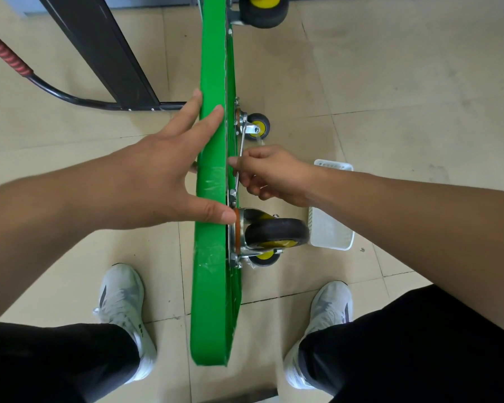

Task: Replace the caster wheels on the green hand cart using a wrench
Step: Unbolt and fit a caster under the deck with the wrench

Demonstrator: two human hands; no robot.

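Note:
The green hand cart (213, 68) stands on its side edge between my feet, underside facing right. My left hand (163, 175) is laid over its top edge with fingers spread, thumb near the caster plate. My right hand (269, 174) pinches a thin metal wrench (240, 152) that runs along the underside, its lower end on a bolt (232, 194) above the nearest caster wheel (275, 232), which is black with a yellow hub. Another mounted caster (264, 8) shows at the top. Two small loose casters (258, 126) (264, 257) lie on the floor beside the cart.
A white plastic basket (332, 228) sits on the tiled floor right of the cart, under my right forearm. The cart's black handle bar (58, 93) with red grip lies left, beside a dark metal post (108, 50). My white shoes (122, 303) flank the cart.

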